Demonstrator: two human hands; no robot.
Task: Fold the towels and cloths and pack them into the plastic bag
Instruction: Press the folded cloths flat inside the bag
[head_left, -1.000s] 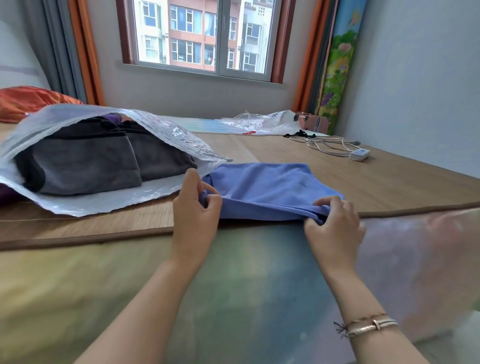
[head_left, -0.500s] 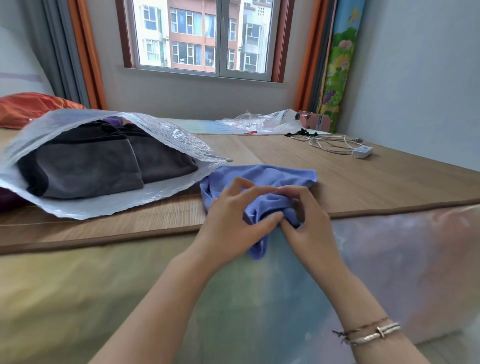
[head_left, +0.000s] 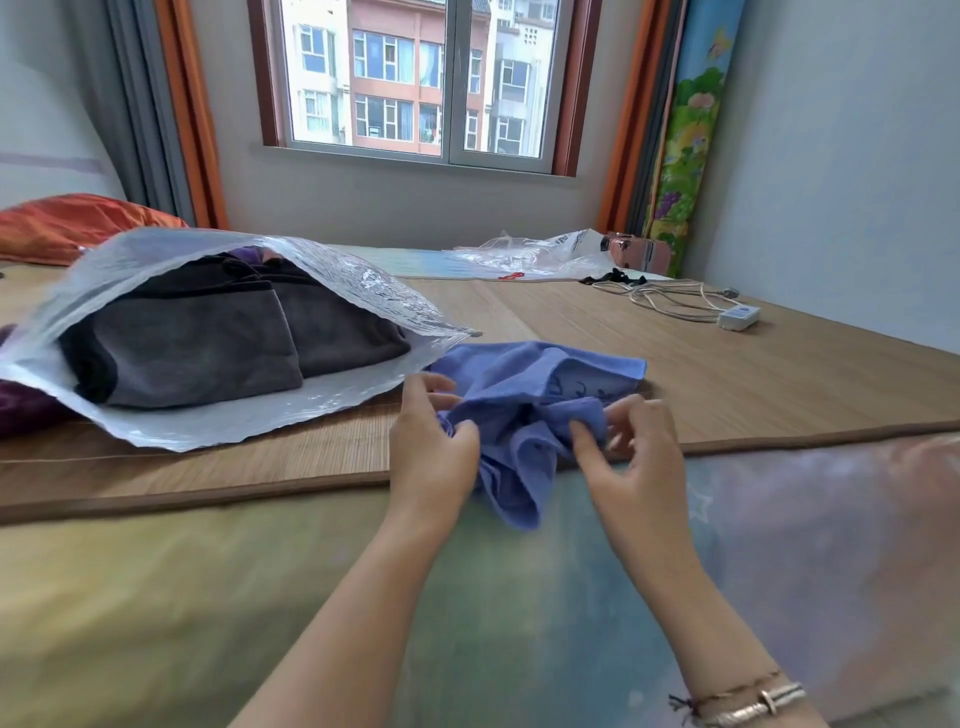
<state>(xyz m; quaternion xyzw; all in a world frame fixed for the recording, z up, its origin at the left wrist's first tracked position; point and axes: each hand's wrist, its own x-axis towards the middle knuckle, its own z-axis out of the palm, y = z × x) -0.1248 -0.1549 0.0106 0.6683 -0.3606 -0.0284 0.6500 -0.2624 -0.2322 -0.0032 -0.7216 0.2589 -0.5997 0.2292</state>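
- Head view, nearest first: my left hand (head_left: 434, 447) pinches a bunched part of the blue cloth (head_left: 524, 415) between thumb and fingers, while my right hand (head_left: 631, 457) has its thumb and fingertips on the cloth's right side; the fingers there are blurred, so I read it as a light pinch, not a firm grasp.
- Between my hands the cloth is crumpled, with one loose lobe hanging over the near edge of the woven mat (head_left: 727, 364) onto the coloured bedcover (head_left: 260, 597).
- To do this fold well, I judge I should find two true corners, draw the cloth flat on the mat, and smooth the bunching before doubling it; folding it as it lies would leave a lump.
- The cloth's far part lies flat on the mat, its far left corner just beside the mouth of the plastic bag (head_left: 234, 415).
- That bag sits left of my hands, mouth open towards me, with dark grey towels (head_left: 208, 348) already folded inside; there looks to be room beside or on top of them.
- Far right, well apart, lie a white cable (head_left: 675, 301) and another clear bag (head_left: 530, 254).
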